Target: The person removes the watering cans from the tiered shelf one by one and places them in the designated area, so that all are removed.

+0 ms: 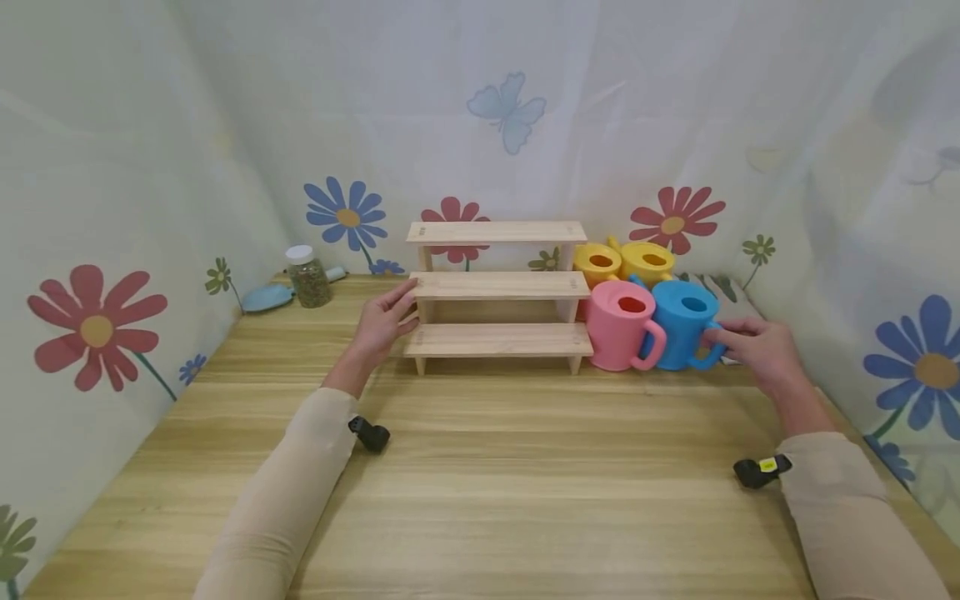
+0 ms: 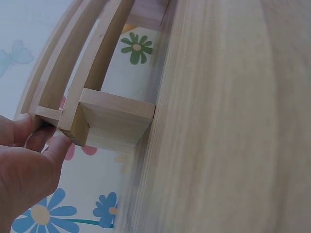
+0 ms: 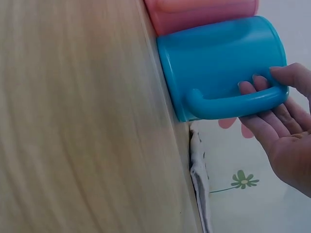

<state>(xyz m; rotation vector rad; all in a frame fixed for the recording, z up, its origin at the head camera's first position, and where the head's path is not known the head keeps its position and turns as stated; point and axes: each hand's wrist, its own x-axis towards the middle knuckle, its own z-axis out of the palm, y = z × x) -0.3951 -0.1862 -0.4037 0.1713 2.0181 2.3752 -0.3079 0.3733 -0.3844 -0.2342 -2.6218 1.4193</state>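
Observation:
A three-tier wooden step shelf (image 1: 502,340) stands on the table towards the back. At its left end my left hand (image 1: 381,321) grips the end of the middle tier; in the left wrist view the thumb is on one side of the board and fingers (image 2: 58,148) are on the other. My right hand (image 1: 765,350) holds the loop handle (image 3: 233,106) of a blue plastic watering can (image 1: 678,329), its fingers curled through the loop. That can stands upright on the table, right beside a pink watering can (image 1: 617,325), which is close to the shelf's right end.
Two yellow watering cans (image 1: 647,260) stand behind the pink and blue ones. A folded cloth (image 1: 723,292) lies at the back right. At the back left are a clear jar (image 1: 310,282) with a white lid and a light-blue flat object (image 1: 267,297). Flower-printed curtains surround the table.

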